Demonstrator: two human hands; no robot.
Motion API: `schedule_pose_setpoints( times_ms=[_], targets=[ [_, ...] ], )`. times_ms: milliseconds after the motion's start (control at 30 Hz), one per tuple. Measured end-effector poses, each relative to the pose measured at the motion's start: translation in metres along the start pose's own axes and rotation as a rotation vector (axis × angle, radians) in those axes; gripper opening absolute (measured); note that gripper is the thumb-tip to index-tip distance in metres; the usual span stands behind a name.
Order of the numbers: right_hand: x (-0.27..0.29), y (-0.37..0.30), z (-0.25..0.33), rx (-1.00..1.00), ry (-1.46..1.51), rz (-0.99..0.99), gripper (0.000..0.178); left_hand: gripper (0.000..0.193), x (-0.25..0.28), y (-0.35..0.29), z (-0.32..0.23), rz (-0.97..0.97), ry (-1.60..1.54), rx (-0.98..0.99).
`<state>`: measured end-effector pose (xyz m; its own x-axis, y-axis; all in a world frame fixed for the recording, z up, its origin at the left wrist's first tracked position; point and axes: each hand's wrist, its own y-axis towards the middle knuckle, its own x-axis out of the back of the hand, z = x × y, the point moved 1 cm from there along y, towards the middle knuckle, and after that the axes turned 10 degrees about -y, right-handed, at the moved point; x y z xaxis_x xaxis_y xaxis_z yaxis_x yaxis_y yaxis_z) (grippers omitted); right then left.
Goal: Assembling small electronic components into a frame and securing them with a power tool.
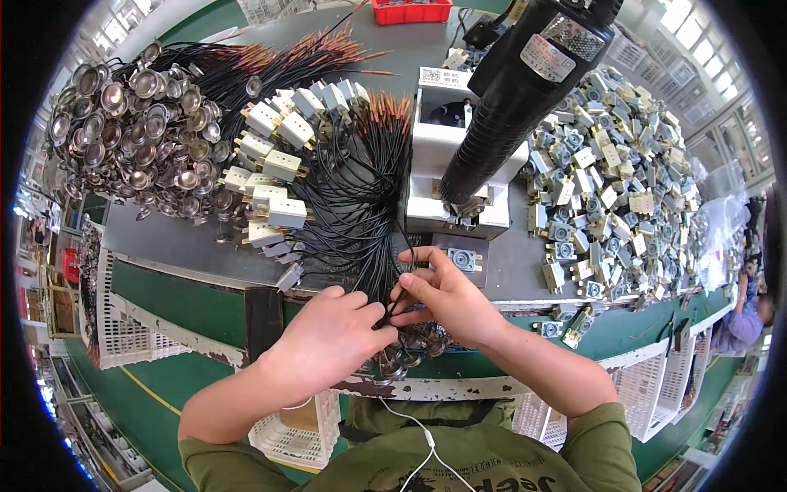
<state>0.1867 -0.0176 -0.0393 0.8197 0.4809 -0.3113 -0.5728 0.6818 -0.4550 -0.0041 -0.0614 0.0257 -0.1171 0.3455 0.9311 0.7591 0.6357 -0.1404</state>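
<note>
Along the front edge of the grey metal table (176, 246), a strip of its surface shows left of the middle; another runs right of the white boxy metal machine (459, 217), narrowing toward a broad heap of grey-and-white block-shaped plastic parts (615, 189). The machine and its thick black cylinder (496, 107) close in the space beyond the right hand (447, 295). More grey top shows at the far edge, before a shallow red plastic tray (410, 11), which the picture's upper rim cuts off.

The left hand (328, 336) is curled at the wires over the middle of the front edge; its fingertips are partly hidden, so I cannot tell whether it grips. The right hand pinches between thumb and forefinger.

In that pinch are slim black wires (369, 217) with copper-orange ends, fanned from the table's middle to its front edge, crowded and overlapping. Round silver metal cups (389, 365) hang below the hands, partly covered; more are heaped at the table's left end.
</note>
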Motion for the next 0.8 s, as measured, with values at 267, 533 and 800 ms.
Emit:
schedule_pose_setpoints(
  times_ms=[267,533,800],
  targets=[
    [-0.002,0.002,0.000,-0.058,-0.024,0.007,0.034,0.014,0.010,0.009,0.008,-0.181,-0.155,-0.001],
    [0.003,-0.012,0.008,-0.090,0.365,0.008,0.042,0.024,0.041,-0.017,0.035,-0.079,-0.413,0.036],
    [0.017,-0.073,0.052,-0.035,-0.993,0.241,0.059,0.035,0.001,-0.007,-0.001,0.073,-0.118,-0.043]
  ],
)
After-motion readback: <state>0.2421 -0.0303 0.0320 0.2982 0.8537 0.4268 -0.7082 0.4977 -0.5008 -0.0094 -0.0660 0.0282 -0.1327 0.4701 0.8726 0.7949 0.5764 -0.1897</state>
